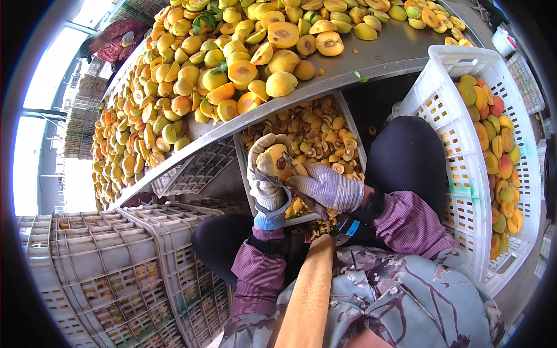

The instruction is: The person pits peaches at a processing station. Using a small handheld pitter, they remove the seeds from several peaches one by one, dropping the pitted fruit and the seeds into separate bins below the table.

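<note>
My gloved left hand [266, 184] is closed around a halved yellow peach [279, 158], its cut face with the dark pit hollow turned toward my right hand. In my gloved right hand [332, 187] is a small pitting tool with a wooden handle [300, 168]. The tool's metal tip meets the cut face near the hollow; its exact depth there is hidden. Both hands are over a crate [361, 138] that holds peach pits and scraps, between my knees.
A metal table [371, 58] heaped with peach halves [174, 87] spans the far side. At right stands a white crate [458, 151] of peach halves. Stacked grey crates [104, 255] fill the left. Another person [120, 42] is at far left.
</note>
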A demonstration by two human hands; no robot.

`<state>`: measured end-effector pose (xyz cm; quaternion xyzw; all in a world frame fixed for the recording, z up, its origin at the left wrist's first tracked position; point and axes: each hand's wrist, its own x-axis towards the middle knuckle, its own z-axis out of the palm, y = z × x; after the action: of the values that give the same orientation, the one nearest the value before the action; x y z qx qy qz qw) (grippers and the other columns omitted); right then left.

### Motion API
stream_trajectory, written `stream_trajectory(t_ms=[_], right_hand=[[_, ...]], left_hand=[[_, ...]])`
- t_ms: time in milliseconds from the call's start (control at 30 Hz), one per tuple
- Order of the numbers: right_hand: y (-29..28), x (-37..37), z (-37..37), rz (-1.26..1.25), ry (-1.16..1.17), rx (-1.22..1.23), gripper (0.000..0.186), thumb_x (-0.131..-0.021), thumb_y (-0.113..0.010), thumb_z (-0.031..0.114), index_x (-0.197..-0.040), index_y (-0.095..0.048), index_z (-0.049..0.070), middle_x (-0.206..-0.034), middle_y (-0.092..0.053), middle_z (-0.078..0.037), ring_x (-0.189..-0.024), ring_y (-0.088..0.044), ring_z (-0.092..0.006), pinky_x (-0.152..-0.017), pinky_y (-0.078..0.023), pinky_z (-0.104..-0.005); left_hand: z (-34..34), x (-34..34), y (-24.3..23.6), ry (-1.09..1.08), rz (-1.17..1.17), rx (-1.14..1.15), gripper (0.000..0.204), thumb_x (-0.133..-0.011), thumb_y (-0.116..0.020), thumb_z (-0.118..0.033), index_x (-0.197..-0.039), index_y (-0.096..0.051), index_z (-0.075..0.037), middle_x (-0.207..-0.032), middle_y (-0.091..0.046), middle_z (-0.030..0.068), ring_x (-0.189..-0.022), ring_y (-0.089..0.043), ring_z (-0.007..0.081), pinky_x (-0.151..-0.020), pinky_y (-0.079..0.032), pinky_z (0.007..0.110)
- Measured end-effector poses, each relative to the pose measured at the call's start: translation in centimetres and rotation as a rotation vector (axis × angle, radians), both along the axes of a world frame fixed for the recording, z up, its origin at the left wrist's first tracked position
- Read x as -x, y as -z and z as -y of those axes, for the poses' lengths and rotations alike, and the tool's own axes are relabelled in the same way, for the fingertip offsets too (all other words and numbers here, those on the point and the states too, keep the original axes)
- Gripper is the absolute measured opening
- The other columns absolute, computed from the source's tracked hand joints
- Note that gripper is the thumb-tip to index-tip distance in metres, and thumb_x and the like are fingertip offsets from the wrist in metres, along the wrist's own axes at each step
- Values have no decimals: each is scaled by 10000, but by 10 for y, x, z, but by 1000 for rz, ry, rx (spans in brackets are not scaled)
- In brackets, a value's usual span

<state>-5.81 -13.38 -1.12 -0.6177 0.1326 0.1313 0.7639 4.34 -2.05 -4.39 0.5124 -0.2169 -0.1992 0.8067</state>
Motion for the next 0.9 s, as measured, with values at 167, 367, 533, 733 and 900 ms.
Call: stream_trajectory(t_ms=[167,367,533,733,900], right_hand=[[33,-6,-8,357,178,602,325,-901,-563,292,-1025,-540,-7,-741,-627,-235,-695,-633,-392,-645,-514,-451],[39,-4,-13,301,73,900,371,-865,-592,273,-1008,-496,-55,-718,-622,-249,-690,-625,-417,-639,-512,-481],[40,-5,-28,280,106,824,376,-860,-594,276,-1016,-498,-52,-699,-619,-246,-660,-619,-422,-616,-508,-489],[48,-6,-27,295,107,727,351,-864,-576,262,-1048,-506,-28,-738,-624,-251,-706,-616,-438,-645,-506,-491],[32,-3,-22,234,121,536,343,-873,-571,268,-1056,-515,-16,-824,-618,-269,-781,-611,-440,-700,-499,-487]], left_hand=[[3,6,2,22,24,25,575,-895,-573,-463,-1213,-479,6,-1131,-603,163,-1007,-591,241,-903,-484,365],[-9,-6,-7,155,-510,-58,512,-934,-474,-506,-1086,-564,-25,-986,-627,145,-933,-604,265,-847,-508,378],[-4,1,0,31,-562,105,464,-937,-481,-506,-1022,-565,-58,-905,-606,102,-864,-588,236,-770,-509,352],[-4,5,-1,-52,-380,-39,432,-945,-490,-470,-1024,-568,-53,-918,-620,108,-852,-598,235,-768,-512,343],[-4,2,-9,1,-144,-143,404,-967,-463,-385,-1083,-575,-15,-989,-629,112,-897,-605,196,-796,-500,306]])
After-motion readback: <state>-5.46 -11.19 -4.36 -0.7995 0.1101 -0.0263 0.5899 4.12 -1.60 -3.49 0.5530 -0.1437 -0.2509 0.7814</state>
